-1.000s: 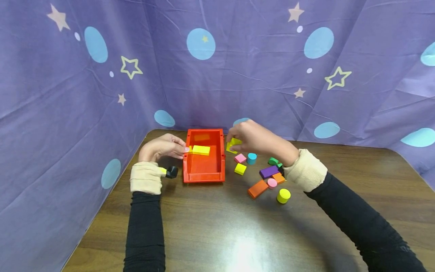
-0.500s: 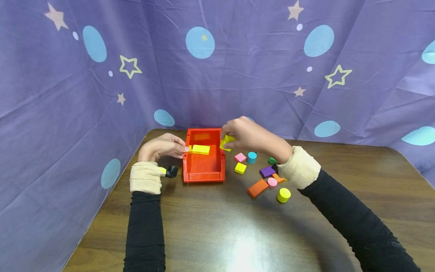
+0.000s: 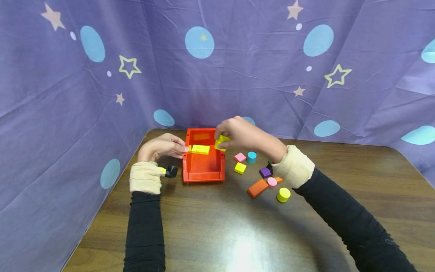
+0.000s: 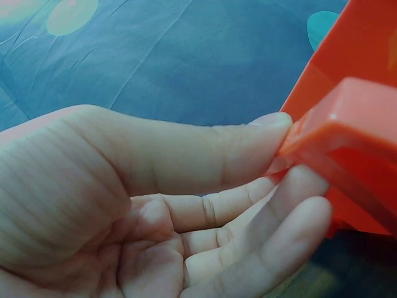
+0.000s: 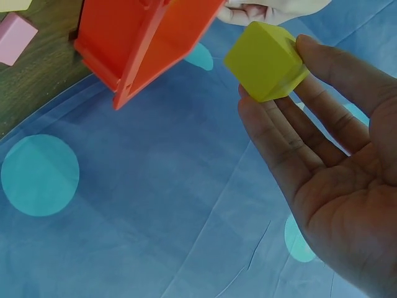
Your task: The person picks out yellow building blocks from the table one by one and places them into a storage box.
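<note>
Shifted leftward, our right hand [image 3: 240,135] pinches a yellow block [image 3: 221,143], the red tray [image 3: 204,166] at that hand's left, its wall pinched by our left hand [image 3: 162,146].

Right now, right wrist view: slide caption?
Right hand holds a yellow block near a red bin, left hand at the frame's top edge.

This looks like a screened-off nook; whether home or lab cannot be told. Purple cloth [image 3: 251,81] printed with stars [image 3: 53,16] and blue ovals [image 3: 318,40] fills the frame's top and left, bordering a wood-grain tabletop [image 3: 193,226].
</note>
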